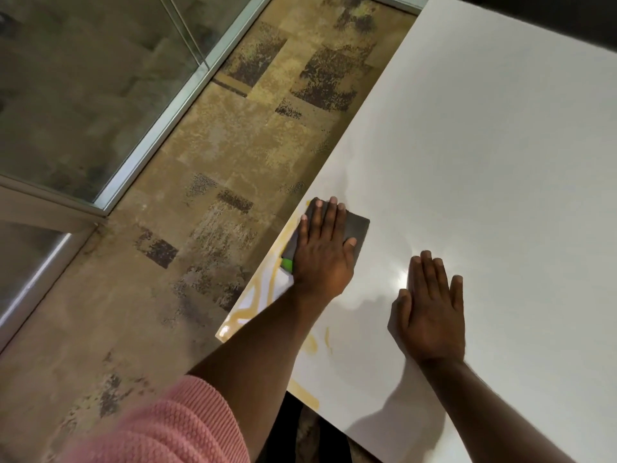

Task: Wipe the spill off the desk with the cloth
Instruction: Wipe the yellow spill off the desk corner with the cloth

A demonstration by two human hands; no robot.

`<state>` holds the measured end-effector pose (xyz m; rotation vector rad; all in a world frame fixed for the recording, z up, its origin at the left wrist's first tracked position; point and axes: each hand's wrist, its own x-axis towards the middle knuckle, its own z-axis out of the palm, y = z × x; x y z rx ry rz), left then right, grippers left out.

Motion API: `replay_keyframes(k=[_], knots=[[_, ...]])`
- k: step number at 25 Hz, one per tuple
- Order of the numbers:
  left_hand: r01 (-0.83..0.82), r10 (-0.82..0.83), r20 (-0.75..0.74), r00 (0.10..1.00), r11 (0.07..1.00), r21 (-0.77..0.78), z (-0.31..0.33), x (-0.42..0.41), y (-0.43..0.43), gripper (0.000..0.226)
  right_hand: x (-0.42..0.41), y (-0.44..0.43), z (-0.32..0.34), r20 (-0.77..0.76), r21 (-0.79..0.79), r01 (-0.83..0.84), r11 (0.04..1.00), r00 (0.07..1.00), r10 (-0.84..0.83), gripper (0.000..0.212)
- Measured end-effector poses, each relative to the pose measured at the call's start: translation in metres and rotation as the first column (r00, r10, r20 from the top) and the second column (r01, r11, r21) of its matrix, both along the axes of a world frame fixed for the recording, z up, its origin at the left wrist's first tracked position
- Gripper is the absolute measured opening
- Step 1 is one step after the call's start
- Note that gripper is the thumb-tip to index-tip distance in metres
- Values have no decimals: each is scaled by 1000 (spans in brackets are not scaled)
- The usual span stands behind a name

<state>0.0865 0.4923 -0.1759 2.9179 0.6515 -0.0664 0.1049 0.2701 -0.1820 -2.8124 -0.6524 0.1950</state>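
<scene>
Patterned tan-and-brown carpet (233,155) and a glass partition (100,95) lie beyond the left edge of the white desk (484,162). On the desk, the left hand (322,243) presses flat, fingers extended and together, on the dark grey cloth (357,225), which sits at the desk's left edge. The right hand (430,312) rests open and flat on bare desk, well apart from the cloth and holding nothing. The yellow spill (263,295) runs as streaks along the desk edge, its long axis following that edge, from beside the cloth back toward the person. The left hand is nearer; the coming stroke likely pulls toward the body. A green tag (287,264) shows on the cloth; no writing is legible.
</scene>
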Motion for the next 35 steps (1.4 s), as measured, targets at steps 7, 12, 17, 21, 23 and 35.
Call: replay_keyframes(k=[7,12,17,21,23,35], knots=[[-29,29,9,1000,1000,-9,0,37,33,66,0,-1,-6,6,-13,11,1000,1000,-11,67],[-110,109,-21,994,992,-57,2,49,54,70,1,0,-10,26,-45,5,999,1000,-4,67],[-89,89,-23,996,995,-34,6,42,59,73,0,0,-12,37,-44,9,999,999,-7,67],[-44,42,-19,999,994,-102,1,30,62,68,1,-1,-13,36,-32,13,999,999,-11,68],[-132,134,-1,991,973,-187,3,33,69,68,0,-1,-13,47,-25,10,1000,999,-9,68],[-185,189,10,982,969,-165,1,32,75,64,21,66,22,14,32,-222,975,975,221,67]])
